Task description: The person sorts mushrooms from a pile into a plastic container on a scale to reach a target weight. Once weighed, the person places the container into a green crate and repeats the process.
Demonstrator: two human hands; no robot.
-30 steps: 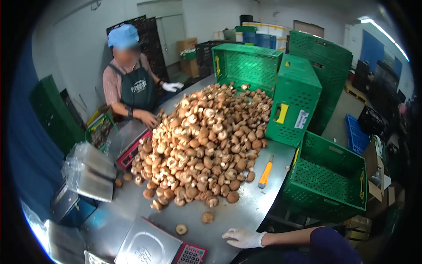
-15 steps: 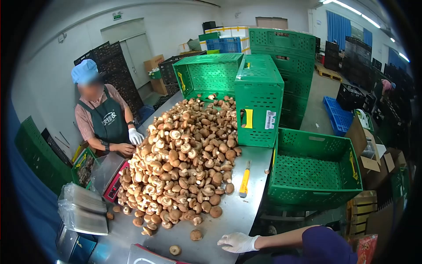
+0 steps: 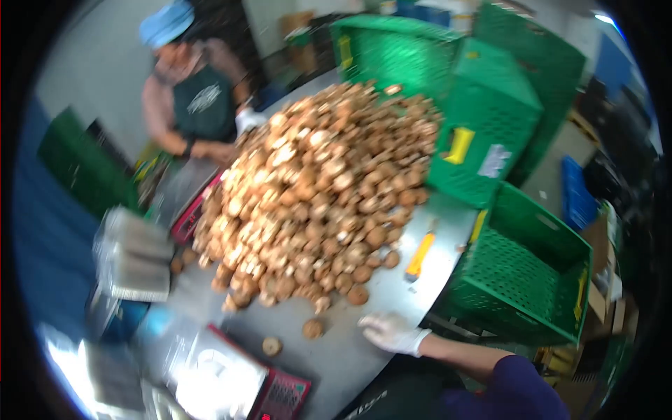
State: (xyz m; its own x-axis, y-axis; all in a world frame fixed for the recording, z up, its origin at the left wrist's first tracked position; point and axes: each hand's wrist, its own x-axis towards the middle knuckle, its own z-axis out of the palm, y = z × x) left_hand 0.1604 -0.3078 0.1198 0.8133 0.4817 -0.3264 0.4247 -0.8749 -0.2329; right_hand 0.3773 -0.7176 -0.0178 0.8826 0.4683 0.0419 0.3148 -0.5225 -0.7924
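My right hand (image 3: 393, 334), in a white glove, is over the near right edge of the metal table (image 3: 343, 357), fingers loosely stretched and somewhat blurred, with nothing in them. My left hand is out of view. Ahead lies a large heap of brown shiitake mushrooms (image 3: 315, 203); two loose ones, a mushroom (image 3: 313, 328) and a paler mushroom (image 3: 271, 346), are left of my hand. A yellow utility knife (image 3: 421, 253) rests beyond it on the tabletop. At the near edge stands a red weighing scale (image 3: 280, 395) with a bright, glaring top.
A green crate (image 3: 518, 273) stands right of the table; another green crate (image 3: 483, 126) stands on end beside the heap. Across the table a co-worker (image 3: 199, 98) reaches toward the mushrooms, near a second red scale (image 3: 189, 217). Plastic-wrapped trays (image 3: 136, 259) are stacked at left.
The view has tilted down and turned, bringing the near scale into sight and blurring the picture. My right hand appears higher in view, still empty. The heap and knife look unchanged.
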